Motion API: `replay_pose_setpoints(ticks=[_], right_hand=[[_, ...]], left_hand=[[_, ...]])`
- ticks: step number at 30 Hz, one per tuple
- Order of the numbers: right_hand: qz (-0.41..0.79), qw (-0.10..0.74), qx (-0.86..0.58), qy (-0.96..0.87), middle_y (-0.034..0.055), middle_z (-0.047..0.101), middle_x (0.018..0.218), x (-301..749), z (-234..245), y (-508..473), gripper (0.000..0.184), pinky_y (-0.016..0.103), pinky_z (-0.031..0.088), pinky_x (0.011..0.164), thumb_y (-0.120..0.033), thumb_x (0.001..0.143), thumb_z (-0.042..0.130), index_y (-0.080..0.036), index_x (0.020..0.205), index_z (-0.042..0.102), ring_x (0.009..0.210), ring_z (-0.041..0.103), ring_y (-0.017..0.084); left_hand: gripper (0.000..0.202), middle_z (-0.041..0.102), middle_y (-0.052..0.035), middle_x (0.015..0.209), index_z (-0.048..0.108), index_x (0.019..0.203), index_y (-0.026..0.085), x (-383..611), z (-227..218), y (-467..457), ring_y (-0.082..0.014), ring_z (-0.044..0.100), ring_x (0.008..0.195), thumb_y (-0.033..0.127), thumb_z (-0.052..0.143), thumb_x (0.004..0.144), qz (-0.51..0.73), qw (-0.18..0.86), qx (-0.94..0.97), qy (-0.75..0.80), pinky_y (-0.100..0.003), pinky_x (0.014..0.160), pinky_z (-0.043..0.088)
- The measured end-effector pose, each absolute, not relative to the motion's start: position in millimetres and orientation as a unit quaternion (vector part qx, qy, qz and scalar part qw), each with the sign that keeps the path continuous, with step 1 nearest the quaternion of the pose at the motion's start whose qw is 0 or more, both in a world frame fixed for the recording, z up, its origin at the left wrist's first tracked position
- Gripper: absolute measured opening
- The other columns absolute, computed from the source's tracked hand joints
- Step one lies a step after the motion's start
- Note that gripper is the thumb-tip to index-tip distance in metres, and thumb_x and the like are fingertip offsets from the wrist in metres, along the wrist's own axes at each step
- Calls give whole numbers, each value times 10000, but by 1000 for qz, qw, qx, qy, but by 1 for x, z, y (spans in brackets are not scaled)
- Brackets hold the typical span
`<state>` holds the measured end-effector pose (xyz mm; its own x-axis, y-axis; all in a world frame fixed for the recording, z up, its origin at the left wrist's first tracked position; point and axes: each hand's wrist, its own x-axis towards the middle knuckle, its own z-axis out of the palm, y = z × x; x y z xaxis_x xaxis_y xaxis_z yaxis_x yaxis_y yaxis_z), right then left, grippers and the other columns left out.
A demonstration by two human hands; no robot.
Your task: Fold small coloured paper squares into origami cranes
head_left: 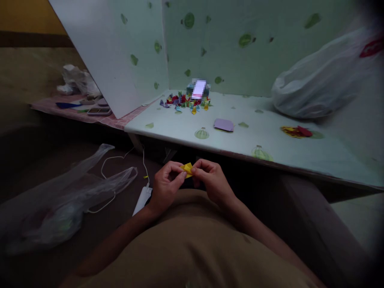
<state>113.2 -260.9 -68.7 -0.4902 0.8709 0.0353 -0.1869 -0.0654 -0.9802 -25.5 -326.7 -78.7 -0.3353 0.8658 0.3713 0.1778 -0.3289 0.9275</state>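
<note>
A small folded piece of yellow paper [188, 168] is held up between my two hands, just in front of the table's edge. My left hand [168, 184] pinches its left side with thumb and forefinger. At its right side, the thumb and fingertips of my right hand [211, 178] are closed on the paper too. Beyond them on the table lies a small stack of lilac paper squares [223, 125]. Farther back, a heap of folded paper figures [183, 101] in several colours sits in front of a lit, blurred-out phone [199, 89].
A pile of red and yellow paper pieces [296, 131] lies on the right of the table [180, 128], below a bulging white plastic bag [318, 80]. A clear bag [60, 208], white cable and white power strip [142, 200] are at lower left. A pale panel [120, 60] stands at left.
</note>
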Motion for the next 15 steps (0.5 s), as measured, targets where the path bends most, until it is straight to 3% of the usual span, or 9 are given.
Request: replay_pose_setpoints(ticks=[11, 15], right_hand=[[676, 380, -293, -559, -33, 577, 535, 114, -72, -259, 204, 217, 383, 454, -307, 752, 733, -176, 644, 620, 441, 486, 84], [682, 375, -295, -555, -30, 583, 548, 114, -70, -259, 212, 221, 393, 459, -339, 764, 725, -174, 668, 632, 443, 495, 86]], left_hand=[[147, 668, -31, 872, 598, 685, 170, -27, -74, -324, -144, 628, 782, 234, 723, 729, 643, 353, 438, 520, -288, 744, 520], [145, 669, -30, 847, 599, 675, 171, -27, -72, -324, -147, 627, 771, 237, 718, 725, 645, 325, 446, 529, -291, 734, 525]])
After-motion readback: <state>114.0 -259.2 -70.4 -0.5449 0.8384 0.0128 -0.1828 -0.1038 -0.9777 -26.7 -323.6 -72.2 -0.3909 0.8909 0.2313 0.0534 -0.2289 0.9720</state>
